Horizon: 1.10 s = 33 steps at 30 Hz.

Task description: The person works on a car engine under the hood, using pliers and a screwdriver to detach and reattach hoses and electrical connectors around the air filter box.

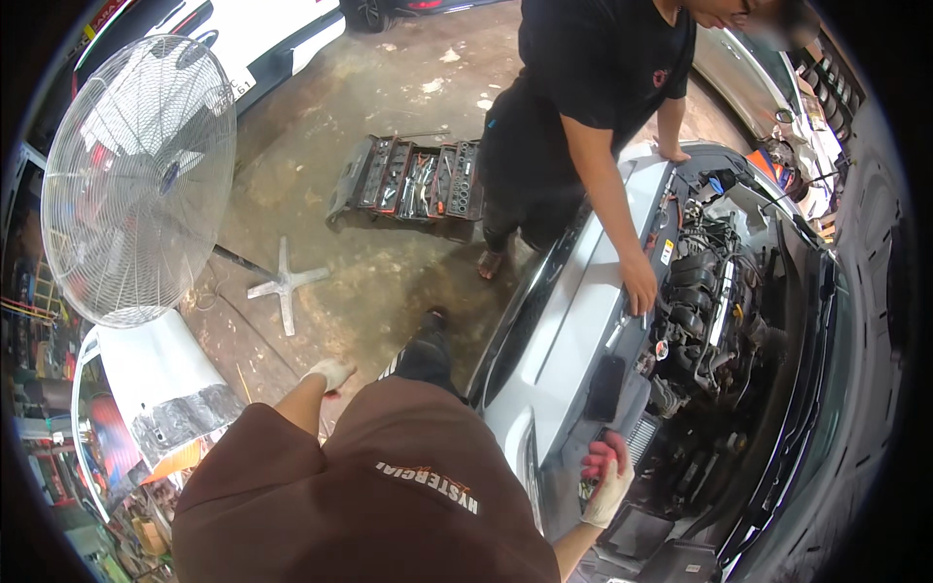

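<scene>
My left hand [333,373], in a white glove with red on the palm side, hangs beside my body above the floor. Its fingers look loosely extended, and I see nothing held in them. Over the front edge of the open engine bay is my right hand [608,478], in a matching glove. Its red-coated fingers are loosely bent and apart, with no held thing visible. Just beyond them a dark phone-like slab [605,389] lies on the front panel [583,335] of the light-coloured car. The engine [702,282] is exposed to the right.
Across the car front, a person in black [593,87] leans with both hands on its edge. An open cantilever toolbox [413,180] full of tools stands on the floor. A large fan [141,180] and a cross-shaped stand base [285,284] are left. The raised hood [875,321] borders the right.
</scene>
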Tool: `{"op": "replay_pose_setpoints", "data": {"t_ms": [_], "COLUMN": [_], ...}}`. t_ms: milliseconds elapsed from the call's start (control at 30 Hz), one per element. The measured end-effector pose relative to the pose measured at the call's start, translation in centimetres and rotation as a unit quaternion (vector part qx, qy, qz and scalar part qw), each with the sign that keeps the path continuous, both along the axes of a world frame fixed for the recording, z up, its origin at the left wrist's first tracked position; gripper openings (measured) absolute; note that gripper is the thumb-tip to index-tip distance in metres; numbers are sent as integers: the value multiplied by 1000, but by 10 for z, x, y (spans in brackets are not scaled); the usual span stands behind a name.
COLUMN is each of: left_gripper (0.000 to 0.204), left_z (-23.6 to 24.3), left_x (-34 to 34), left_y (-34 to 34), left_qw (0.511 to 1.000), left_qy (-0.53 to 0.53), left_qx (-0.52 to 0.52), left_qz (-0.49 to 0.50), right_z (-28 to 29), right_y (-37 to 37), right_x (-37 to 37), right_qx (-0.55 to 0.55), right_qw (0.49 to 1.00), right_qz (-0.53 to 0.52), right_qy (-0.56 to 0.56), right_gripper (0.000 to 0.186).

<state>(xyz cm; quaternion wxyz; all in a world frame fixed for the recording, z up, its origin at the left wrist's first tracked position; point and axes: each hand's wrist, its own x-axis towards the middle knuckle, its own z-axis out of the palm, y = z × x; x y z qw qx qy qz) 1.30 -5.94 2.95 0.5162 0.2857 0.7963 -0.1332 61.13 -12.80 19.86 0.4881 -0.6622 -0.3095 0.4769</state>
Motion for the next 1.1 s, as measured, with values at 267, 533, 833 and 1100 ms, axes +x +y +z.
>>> {"op": "replay_pose_setpoints", "data": {"t_ms": [267, 533, 833, 1100], "left_gripper": [47, 45, 45, 47], "left_z": [-44, -163, -474, -604], "left_x": [-42, -90, -77, -44], "left_y": [255, 438, 682, 801], "left_qw": [948, 963, 979, 964], "left_qy": [-43, -29, -52, -68], "left_qx": [263, 106, 169, 114], "left_qz": [-176, -247, -98, -231], "right_z": [-10, -116, -217, -279], "right_y": [112, 167, 146, 244], "right_x": [-150, -284, -292, -245], "right_qx": [-143, -349, -527, -632], "right_qw": [987, 932, 842, 761], "right_qz": [65, 33, 112, 133], "right_qy": [-36, -91, -23, -67], "right_gripper": [38, 47, 42, 43]}}
